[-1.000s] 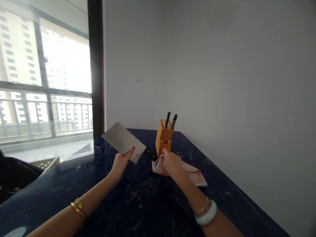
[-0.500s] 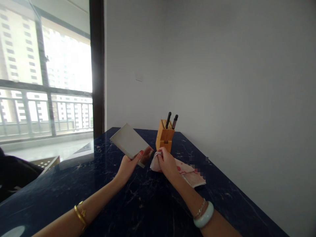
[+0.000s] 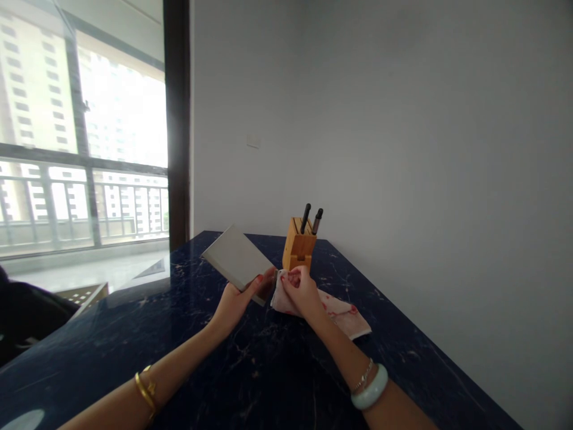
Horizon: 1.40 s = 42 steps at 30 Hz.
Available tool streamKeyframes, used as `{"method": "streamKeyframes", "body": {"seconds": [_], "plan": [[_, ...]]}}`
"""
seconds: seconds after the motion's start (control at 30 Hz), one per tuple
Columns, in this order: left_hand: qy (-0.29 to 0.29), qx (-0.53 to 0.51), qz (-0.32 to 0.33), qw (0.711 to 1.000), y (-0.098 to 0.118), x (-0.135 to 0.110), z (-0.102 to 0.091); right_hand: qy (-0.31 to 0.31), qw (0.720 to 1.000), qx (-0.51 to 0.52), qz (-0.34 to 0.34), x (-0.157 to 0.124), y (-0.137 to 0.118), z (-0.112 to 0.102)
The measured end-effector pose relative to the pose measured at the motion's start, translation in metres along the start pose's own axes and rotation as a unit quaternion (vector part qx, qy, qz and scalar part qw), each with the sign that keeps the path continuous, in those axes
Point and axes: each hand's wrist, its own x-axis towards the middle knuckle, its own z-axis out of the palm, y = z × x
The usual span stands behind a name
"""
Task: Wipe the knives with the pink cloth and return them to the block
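Observation:
My left hand is closed on the near edge of a flat, mirror-like rectangular plate, thumb on top. The plate is tilted above the table, and a brownish reflection shows near its right end. Whether it has a handle I cannot see. My right hand pinches the bunched end of a pink and white cloth with red marks, close beside the plate's right corner. The rest of the cloth trails to the right under my wrist.
Just beyond my right hand a wooden knife block holds two dark-handled knives. The dark blue marbled table runs along a grey wall on the right. A black item lies left of the table.
My right hand has shifted its fingers on the cloth, which now reaches the plate's right corner. The plate has moved slightly to the right.

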Motion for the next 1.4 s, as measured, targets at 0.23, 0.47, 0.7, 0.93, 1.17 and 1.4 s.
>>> {"method": "streamKeyframes", "body": {"seconds": [0.23,0.47,0.7,0.93,1.17,1.4], "plan": [[-0.01,-0.016,0.004,1.0,0.001,-0.002,0.001,-0.021,0.999,-0.008,-0.023,-0.002,-0.002,-0.001],[0.006,0.015,0.002,1.0,-0.009,0.003,-0.004,-0.026,0.999,-0.005,-0.026,-0.003,0.001,-0.001],[0.009,0.016,0.011,1.0,-0.009,0.004,-0.004,-0.04,0.996,-0.044,-0.071,-0.006,-0.001,-0.001],[0.011,0.018,0.01,1.0,-0.007,0.002,-0.004,-0.052,0.997,-0.046,-0.043,-0.004,-0.001,-0.006],[-0.061,-0.016,0.045,0.997,0.005,-0.004,0.001,-0.059,0.995,-0.002,-0.078,-0.001,-0.01,-0.008],[-0.015,0.0,0.025,1.0,-0.003,0.0,-0.002,-0.057,0.996,-0.056,-0.029,-0.003,-0.003,-0.007]]}}
